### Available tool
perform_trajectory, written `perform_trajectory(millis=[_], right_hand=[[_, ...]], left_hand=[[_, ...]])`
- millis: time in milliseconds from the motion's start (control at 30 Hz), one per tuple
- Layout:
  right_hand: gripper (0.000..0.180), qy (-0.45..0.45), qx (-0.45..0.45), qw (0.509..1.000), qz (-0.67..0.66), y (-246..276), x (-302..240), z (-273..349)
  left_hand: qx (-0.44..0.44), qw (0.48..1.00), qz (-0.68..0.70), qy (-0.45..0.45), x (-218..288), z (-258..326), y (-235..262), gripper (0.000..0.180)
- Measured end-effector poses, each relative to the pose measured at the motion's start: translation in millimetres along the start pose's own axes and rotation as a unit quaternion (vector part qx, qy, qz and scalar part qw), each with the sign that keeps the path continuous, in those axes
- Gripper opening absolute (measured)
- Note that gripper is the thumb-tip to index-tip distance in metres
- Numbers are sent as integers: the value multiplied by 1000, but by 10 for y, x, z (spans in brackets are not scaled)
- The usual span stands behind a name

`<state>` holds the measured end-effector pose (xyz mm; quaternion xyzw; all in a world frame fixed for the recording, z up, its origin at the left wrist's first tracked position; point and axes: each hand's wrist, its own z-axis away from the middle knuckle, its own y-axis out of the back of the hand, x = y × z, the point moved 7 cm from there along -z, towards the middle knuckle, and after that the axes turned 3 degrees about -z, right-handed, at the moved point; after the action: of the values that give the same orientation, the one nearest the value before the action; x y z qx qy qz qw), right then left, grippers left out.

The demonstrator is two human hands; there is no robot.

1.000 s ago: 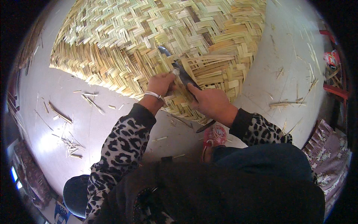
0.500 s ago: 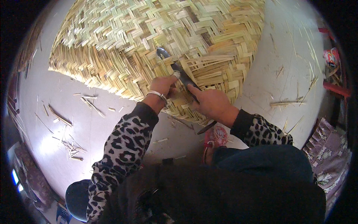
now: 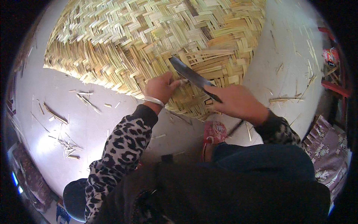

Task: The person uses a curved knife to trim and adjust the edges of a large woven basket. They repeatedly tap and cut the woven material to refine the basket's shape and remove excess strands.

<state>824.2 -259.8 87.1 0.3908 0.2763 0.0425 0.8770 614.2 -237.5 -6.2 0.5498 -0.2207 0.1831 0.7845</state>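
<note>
A large mat (image 3: pixel 149 33) woven from pale yellow-green strips in a zigzag pattern lies before me, its near corner between my arms. My right hand (image 3: pixel 238 102) is closed round a long, dark, flat-bladed tool (image 3: pixel 190 74). The blade slants up and left over the weave, close above or touching it. My left hand (image 3: pixel 159 89), with a pale bracelet at the wrist, rests at the mat's near edge. Its fingers are drawn together by the blade. Something whitish shows at the fingertips; I cannot tell whether it is a strip end or a wrapping.
Cut strip ends (image 3: pixel 69 145) litter the pale floor at left, with longer loose strips (image 3: pixel 287 100) at right. My foot in a red shoe (image 3: pixel 215 132) is just under the mat's near corner. A red frame (image 3: pixel 335 89) and a patterned cloth (image 3: pixel 324 149) stand at far right.
My right hand and the blade have moved right, away from my left hand. The left hand has shifted slightly left and down. The mat has slid slightly left.
</note>
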Motion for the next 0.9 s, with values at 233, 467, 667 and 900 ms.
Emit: perform_trajectory(millis=[233,467,667,900], right_hand=[[61,-88,-73,971,-209,327,365,603],[60,-137,-75,822,-548,15,269,582],[59,-152,-93,812,-555,-129,322,672],[57,25,-19,955,-293,-98,253,423]], left_hand=[[55,996,44,51,-108,-137,4,30],[-25,900,419,120,111,-321,-169,38],[-73,934,325,130,166,-283,-376,26],[11,906,385,174,11,55,-334,19]])
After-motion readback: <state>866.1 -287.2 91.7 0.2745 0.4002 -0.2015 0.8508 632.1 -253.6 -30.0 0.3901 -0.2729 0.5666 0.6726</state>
